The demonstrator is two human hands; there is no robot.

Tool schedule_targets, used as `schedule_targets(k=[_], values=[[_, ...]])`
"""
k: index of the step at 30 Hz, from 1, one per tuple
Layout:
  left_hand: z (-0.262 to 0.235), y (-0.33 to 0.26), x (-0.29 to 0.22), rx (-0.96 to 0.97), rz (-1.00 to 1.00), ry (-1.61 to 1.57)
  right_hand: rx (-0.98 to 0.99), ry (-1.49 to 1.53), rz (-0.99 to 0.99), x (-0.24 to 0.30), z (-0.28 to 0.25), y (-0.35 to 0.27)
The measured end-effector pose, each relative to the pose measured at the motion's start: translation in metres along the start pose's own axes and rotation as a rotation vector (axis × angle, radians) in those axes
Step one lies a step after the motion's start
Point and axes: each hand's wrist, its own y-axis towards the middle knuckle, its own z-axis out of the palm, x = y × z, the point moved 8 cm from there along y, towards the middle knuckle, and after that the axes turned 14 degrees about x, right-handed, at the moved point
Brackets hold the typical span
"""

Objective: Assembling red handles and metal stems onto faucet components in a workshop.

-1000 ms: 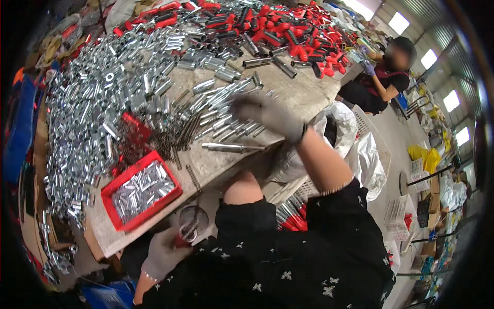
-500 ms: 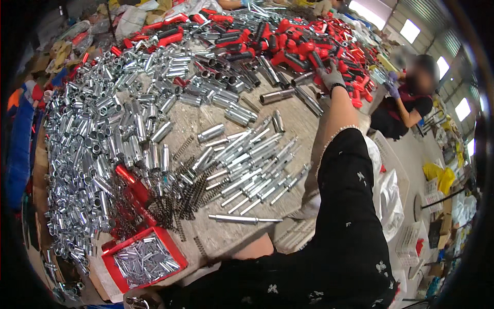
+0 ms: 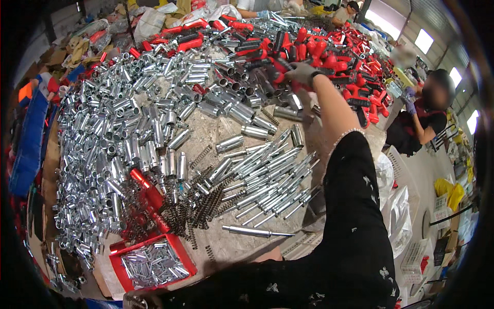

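Observation:
My right hand [image 3: 302,74], in a grey glove, reaches to the heap of red-and-black plastic handles [image 3: 324,54] at the far side. Its fingers are closed round one red-and-black handle [image 3: 280,68], which is smeared by motion. Metal tubes [image 3: 288,113] lie just below this hand. My left hand [image 3: 146,298] is mostly cut off at the lower left edge, past the black sleeve, and its fingers cannot be made out. Close to it stands a red tray [image 3: 191,263] of small metal pins. Thin metal rods [image 3: 272,180] lie in a bundle mid-table, with dark coil springs [image 3: 203,206] beside them.
A large pile of shiny metal sleeves [image 3: 98,170] covers the table's left side. One rod [image 3: 252,231] lies apart near the front edge. At the right, a co-worker [image 3: 427,113] is beside the table, and white crates [image 3: 414,260] stand on the floor. Others work at the far end.
My right hand has moved left across the edge of the handle heap, bringing a handle with it. The whole view has shifted slightly, so the table sits lower and further right.

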Motion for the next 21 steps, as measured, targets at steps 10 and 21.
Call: schedule_targets(k=[10, 21], values=[[0.061, -0.016, -0.042, 0.155, -0.111, 0.367, -0.738, 0.476, -0.488, 0.175, -0.007, -0.213], [0.076, -0.041, -0.04, 0.292, 0.167, 0.472, 0.162, 0.892, -0.647, 0.388, 0.178, -0.408]])
